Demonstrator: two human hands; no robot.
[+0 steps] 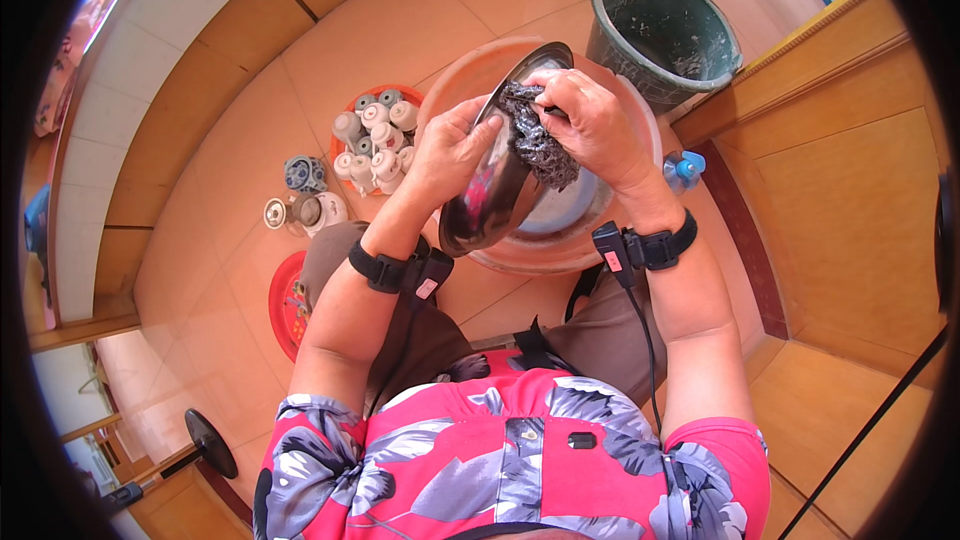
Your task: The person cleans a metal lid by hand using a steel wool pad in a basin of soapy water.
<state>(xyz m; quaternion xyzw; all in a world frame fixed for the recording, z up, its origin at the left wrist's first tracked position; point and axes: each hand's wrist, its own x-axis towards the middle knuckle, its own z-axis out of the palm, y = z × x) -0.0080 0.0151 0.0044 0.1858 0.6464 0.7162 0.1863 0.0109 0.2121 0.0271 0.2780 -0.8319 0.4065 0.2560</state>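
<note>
My left hand grips the rim of a round, shiny metal pan or lid, which is tilted over a large orange plastic basin. My right hand is closed on a dark, wet, crumpled mass, perhaps a scouring pad or cloth, which lies against the metal surface. A short black part shows beside my right fingers; whether it belongs to the metal piece I cannot tell. Below, a pale round thing shows inside the basin. Both wrists wear black straps with small devices.
A dark green bucket stands behind the basin at the right, a blue pump bottle beside the basin. To the left are a red tray of white cups, a patterned teapot, glass and ceramic ware and a red plate. Wooden cabinets flank the right.
</note>
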